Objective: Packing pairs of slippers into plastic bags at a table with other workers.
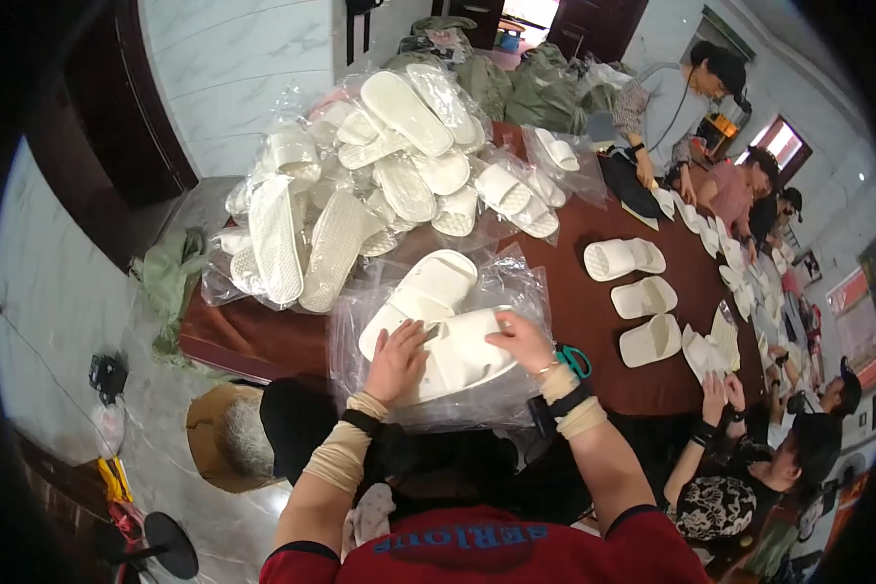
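Two white slippers lie in front of me on a stack of clear plastic bags. The far slipper slants up and to the right, and the near slipper lies beside it. My left hand rests on the slippers where they meet, its fingers stretched out. With my right hand I grip the right end of the near slipper, thumb on its upper face and fingers at the rim. Between the slippers, close to my left fingertips, shows a small greyish patch that I cannot make out.
A heap of bagged white slippers covers the far left of the brown table. Green-handled scissors lie by my right wrist. More slippers stand to the right, where co-workers handle others. A cardboard box stands on the floor.
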`<action>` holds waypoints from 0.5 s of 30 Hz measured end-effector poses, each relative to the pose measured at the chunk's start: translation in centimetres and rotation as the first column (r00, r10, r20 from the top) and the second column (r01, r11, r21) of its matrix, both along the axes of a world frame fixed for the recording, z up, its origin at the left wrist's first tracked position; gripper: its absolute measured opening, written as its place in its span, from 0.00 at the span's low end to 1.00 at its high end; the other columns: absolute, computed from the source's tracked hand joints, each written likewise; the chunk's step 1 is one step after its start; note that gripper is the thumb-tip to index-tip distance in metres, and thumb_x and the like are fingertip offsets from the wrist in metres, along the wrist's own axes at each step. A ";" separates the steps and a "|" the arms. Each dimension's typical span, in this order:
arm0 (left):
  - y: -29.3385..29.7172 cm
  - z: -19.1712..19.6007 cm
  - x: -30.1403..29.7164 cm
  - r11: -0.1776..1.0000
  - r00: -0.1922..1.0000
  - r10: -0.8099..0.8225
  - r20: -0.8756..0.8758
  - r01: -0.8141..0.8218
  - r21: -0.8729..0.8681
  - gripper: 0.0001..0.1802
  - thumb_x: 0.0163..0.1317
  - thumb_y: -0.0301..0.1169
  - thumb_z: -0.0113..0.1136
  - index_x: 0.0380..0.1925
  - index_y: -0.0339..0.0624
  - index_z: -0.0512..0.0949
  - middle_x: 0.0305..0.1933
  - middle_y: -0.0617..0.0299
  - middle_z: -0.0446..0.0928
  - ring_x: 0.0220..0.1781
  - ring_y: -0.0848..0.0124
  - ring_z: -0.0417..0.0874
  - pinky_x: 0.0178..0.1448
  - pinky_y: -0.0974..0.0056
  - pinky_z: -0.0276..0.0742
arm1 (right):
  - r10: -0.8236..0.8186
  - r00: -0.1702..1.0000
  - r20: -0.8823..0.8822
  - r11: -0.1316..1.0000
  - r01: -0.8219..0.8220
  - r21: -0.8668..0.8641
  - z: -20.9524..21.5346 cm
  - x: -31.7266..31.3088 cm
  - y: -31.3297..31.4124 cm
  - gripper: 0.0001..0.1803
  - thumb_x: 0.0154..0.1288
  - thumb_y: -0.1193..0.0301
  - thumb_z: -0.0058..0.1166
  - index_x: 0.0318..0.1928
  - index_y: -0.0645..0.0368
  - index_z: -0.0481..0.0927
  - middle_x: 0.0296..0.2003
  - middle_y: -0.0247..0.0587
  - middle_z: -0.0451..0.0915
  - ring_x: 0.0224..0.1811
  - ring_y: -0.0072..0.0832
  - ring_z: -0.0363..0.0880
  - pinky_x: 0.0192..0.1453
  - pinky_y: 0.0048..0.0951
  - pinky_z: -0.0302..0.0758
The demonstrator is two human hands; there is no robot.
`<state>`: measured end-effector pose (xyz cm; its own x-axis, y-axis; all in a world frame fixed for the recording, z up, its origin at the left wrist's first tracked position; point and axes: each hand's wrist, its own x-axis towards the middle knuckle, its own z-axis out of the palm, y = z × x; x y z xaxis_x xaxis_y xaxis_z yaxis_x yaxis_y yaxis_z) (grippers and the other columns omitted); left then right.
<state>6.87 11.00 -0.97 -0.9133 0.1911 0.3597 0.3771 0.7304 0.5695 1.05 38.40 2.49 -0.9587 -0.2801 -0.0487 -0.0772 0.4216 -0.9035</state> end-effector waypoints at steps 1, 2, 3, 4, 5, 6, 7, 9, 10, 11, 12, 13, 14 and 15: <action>-0.8 0.3 -0.3 0.995 0.999 -0.032 0.007 0.031 0.100 0.21 0.61 0.35 0.60 0.54 0.45 0.77 0.66 0.55 0.69 0.70 0.55 0.67 0.72 0.45 0.58 | 0.004 0.999 0.041 1.000 -0.004 -0.006 1.1 -0.3 1.1 0.21 0.57 0.65 0.66 0.50 0.59 0.78 0.37 0.42 0.85 0.38 0.26 0.84 0.42 0.29 0.77; -1.5 0.7 -0.5 0.978 0.998 -0.065 0.008 0.063 0.200 0.19 0.60 0.34 0.60 0.53 0.46 0.78 0.66 0.54 0.70 0.68 0.54 0.68 0.71 0.48 0.62 | -0.045 0.999 0.008 0.994 0.044 0.104 2.1 -0.5 2.4 0.21 0.58 0.66 0.66 0.50 0.62 0.78 0.38 0.42 0.85 0.39 0.27 0.84 0.43 0.28 0.78; -2.2 0.0 -0.8 0.986 1.000 0.017 -0.010 -0.015 0.164 0.19 0.59 0.32 0.61 0.52 0.49 0.79 0.65 0.52 0.71 0.64 0.52 0.71 0.67 0.53 0.67 | -0.043 0.999 -0.032 0.998 0.045 0.046 2.2 -1.0 3.7 0.20 0.59 0.67 0.65 0.48 0.65 0.78 0.35 0.40 0.84 0.35 0.26 0.83 0.38 0.27 0.77; -2.3 -0.7 -1.0 0.983 1.000 0.015 -0.018 -0.011 0.182 0.19 0.59 0.32 0.61 0.52 0.49 0.79 0.65 0.52 0.71 0.64 0.52 0.71 0.67 0.53 0.67 | -0.053 0.996 -0.074 0.999 0.053 -0.008 2.3 -1.4 5.2 0.19 0.60 0.67 0.64 0.47 0.67 0.77 0.31 0.39 0.83 0.30 0.25 0.83 0.32 0.26 0.77; -3.2 -1.5 -0.5 0.985 0.996 0.072 -0.055 -0.062 0.162 0.20 0.59 0.32 0.61 0.53 0.50 0.79 0.65 0.52 0.70 0.65 0.52 0.70 0.68 0.52 0.65 | -0.030 0.997 -0.077 1.000 0.030 -0.001 4.1 -1.1 4.7 0.19 0.60 0.67 0.64 0.47 0.67 0.77 0.31 0.39 0.83 0.30 0.25 0.83 0.32 0.26 0.77; -3.7 -2.3 0.1 0.983 0.988 0.127 -0.090 -0.113 0.143 0.21 0.59 0.32 0.62 0.54 0.51 0.79 0.66 0.52 0.69 0.67 0.51 0.69 0.69 0.50 0.64 | -0.035 0.991 0.129 0.998 0.041 -0.047 6.1 -0.4 4.5 0.16 0.62 0.70 0.62 0.47 0.67 0.77 0.30 0.36 0.81 0.24 0.20 0.78 0.26 0.22 0.73; -2.9 -1.9 0.9 0.969 0.959 0.247 -0.139 -0.247 0.016 0.22 0.59 0.33 0.62 0.55 0.53 0.78 0.67 0.52 0.67 0.69 0.51 0.65 0.70 0.48 0.59 | -0.056 0.944 0.326 0.993 0.086 -0.078 7.8 0.5 4.6 0.14 0.64 0.72 0.60 0.47 0.66 0.77 0.29 0.33 0.80 0.19 0.15 0.73 0.20 0.18 0.68; -2.2 -1.5 1.1 0.965 0.957 0.261 -0.123 -0.258 0.045 0.21 0.59 0.32 0.62 0.55 0.52 0.78 0.68 0.51 0.66 0.70 0.51 0.64 0.71 0.48 0.58 | -0.079 0.944 0.322 0.987 0.119 -0.108 7.8 1.8 4.5 0.14 0.64 0.71 0.60 0.46 0.66 0.76 0.25 0.32 0.77 0.16 0.14 0.70 0.16 0.19 0.64; -2.0 -1.4 1.3 0.960 0.956 0.278 -0.096 -0.274 0.056 0.21 0.60 0.32 0.61 0.55 0.51 0.78 0.69 0.51 0.65 0.71 0.52 0.62 0.72 0.48 0.56 | -0.092 0.939 0.332 0.977 0.149 -0.150 7.6 2.7 4.4 0.13 0.65 0.70 0.59 0.44 0.67 0.76 0.22 0.31 0.74 0.13 0.14 0.67 0.12 0.19 0.60; -2.2 -1.3 1.3 0.960 0.956 0.278 -0.096 -0.277 0.028 0.23 0.61 0.33 0.60 0.58 0.48 0.75 0.67 0.50 0.67 0.70 0.51 0.64 0.72 0.48 0.56 | -0.110 0.939 0.325 0.967 0.177 -0.185 7.0 3.2 4.3 0.14 0.66 0.69 0.58 0.45 0.67 0.76 0.23 0.32 0.76 0.13 0.15 0.68 0.14 0.19 0.62; -2.2 -1.6 1.1 0.960 0.956 0.279 -0.092 -0.277 0.036 0.23 0.61 0.33 0.60 0.58 0.48 0.75 0.67 0.50 0.67 0.70 0.51 0.64 0.72 0.48 0.56 | -0.113 0.939 0.326 0.968 0.178 -0.177 6.9 3.6 4.3 0.14 0.66 0.69 0.58 0.45 0.67 0.76 0.23 0.32 0.76 0.13 0.15 0.68 0.14 0.19 0.62; -2.3 -1.9 0.8 0.950 0.951 0.297 -0.083 -0.286 0.122 0.24 0.62 0.33 0.59 0.59 0.43 0.73 0.66 0.49 0.68 0.69 0.51 0.65 0.73 0.48 0.56 | -0.168 0.944 0.282 0.948 0.234 -0.217 6.9 4.0 4.0 0.14 0.66 0.69 0.58 0.46 0.67 0.76 0.23 0.31 0.76 0.13 0.14 0.67 0.14 0.18 0.62; -2.4 -2.2 0.6 0.933 0.946 0.314 -0.074 -0.294 0.206 0.24 0.64 0.33 0.57 0.60 0.39 0.71 0.66 0.48 0.68 0.69 0.51 0.65 0.73 0.48 0.56 | -0.225 0.944 0.241 0.922 0.286 -0.259 6.9 4.1 3.9 0.14 0.66 0.69 0.58 0.47 0.66 0.76 0.24 0.31 0.76 0.13 0.14 0.66 0.15 0.18 0.62; -2.4 -2.5 0.7 0.942 0.945 0.312 -0.103 -0.293 0.161 0.25 0.65 0.32 0.55 0.60 0.33 0.69 0.64 0.47 0.70 0.68 0.52 0.67 0.72 0.49 0.57 | -0.259 0.935 0.242 0.917 0.316 -0.241 7.3 3.9 4.6 0.15 0.66 0.69 0.58 0.48 0.65 0.76 0.24 0.30 0.76 0.14 0.13 0.66 0.15 0.17 0.61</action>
